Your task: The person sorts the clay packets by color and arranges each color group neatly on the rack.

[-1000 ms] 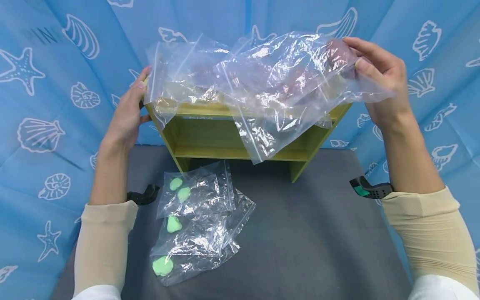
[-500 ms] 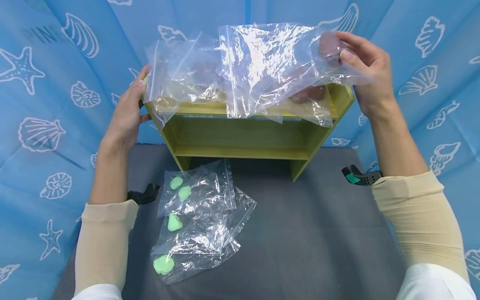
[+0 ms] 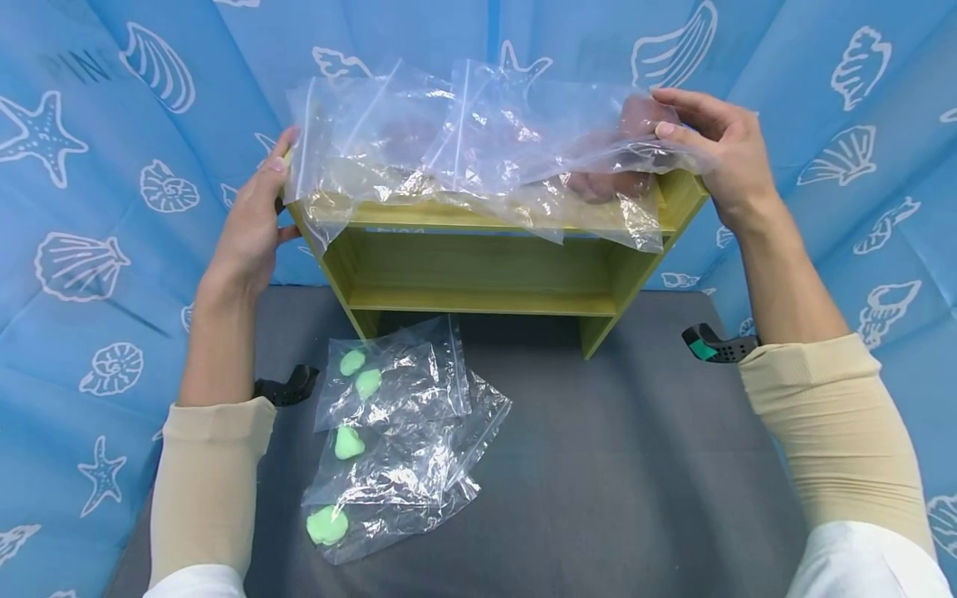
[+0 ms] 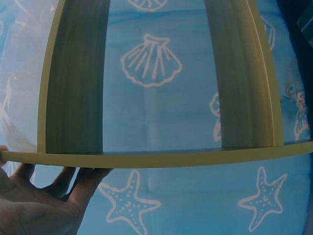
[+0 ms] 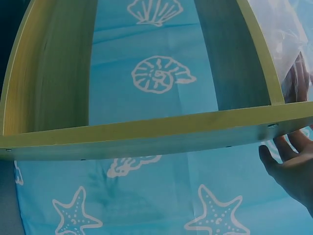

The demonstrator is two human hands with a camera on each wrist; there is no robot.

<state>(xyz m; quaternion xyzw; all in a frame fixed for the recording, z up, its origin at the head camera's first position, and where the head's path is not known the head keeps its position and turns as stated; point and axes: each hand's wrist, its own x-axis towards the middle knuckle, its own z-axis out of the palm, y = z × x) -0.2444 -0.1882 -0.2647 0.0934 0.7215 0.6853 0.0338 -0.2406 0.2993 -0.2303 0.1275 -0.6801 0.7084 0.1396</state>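
Note:
A small yellow-green wooden shelf (image 3: 478, 303) stands against the curtain. My left hand (image 3: 254, 208) grips the upper end of its left side panel, fingers along the outer face in the left wrist view. Several clear zip bags (image 3: 404, 124) lie overlapping along the top board, with reddish-brown lumps (image 3: 598, 184) showing through the plastic. At the top right my right hand (image 3: 718, 149) pinches the end of one zip bag (image 3: 553, 133) between thumb and fingers, close to a reddish lump inside it. In the right wrist view this hand (image 5: 293, 166) is just outside the right side panel.
On the dark grey table (image 3: 583, 465), in front of the shelf's left side, lie several overlapping clear zip bags (image 3: 404, 390) holding light green lumps (image 3: 326, 525). A blue curtain (image 3: 90, 316) with white shell prints hangs behind and at both sides. The lower shelf board (image 3: 478, 301) carries nothing.
My right hand has moved left and brought the raised zip bag down onto the others on the top board. The bag's end no longer hangs over the shelf front. My left hand has stayed put.

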